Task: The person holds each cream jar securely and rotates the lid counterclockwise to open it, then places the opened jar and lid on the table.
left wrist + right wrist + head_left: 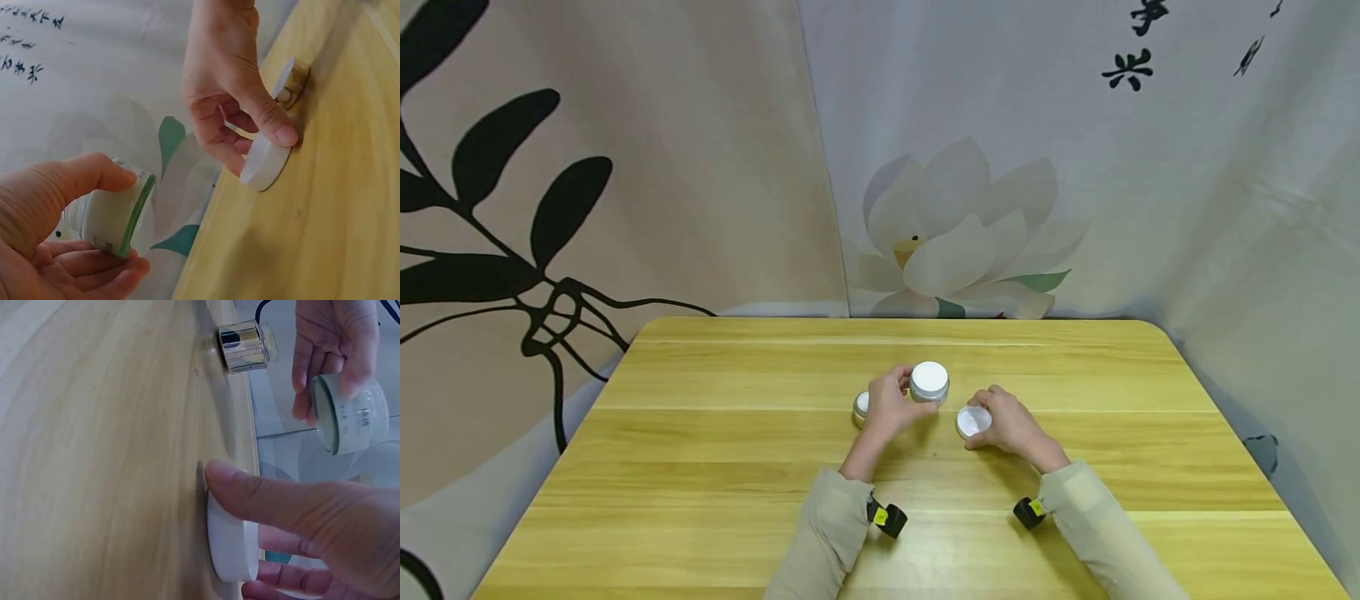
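My left hand (895, 407) grips a round glass jar (929, 385) between thumb and fingers, raised off the table. From above the jar's top shows white. In the left wrist view the jar (112, 212) has a pale label and a green lower edge, which faces the tabletop. To the right, my right hand (1011, 427) pinches a shallow white round lid (973, 422) by its rim. The right wrist view has this lid (231, 540) against the wood, thumb on one side and fingers on the other.
A gold jar (242, 347) with a clear neck stands on the wooden table (737, 483), partly hidden by the left hand in the head view. The left wrist view has a small gold-sided round piece (297, 81) beyond the right hand. Printed curtains (700, 150) hang behind the table.
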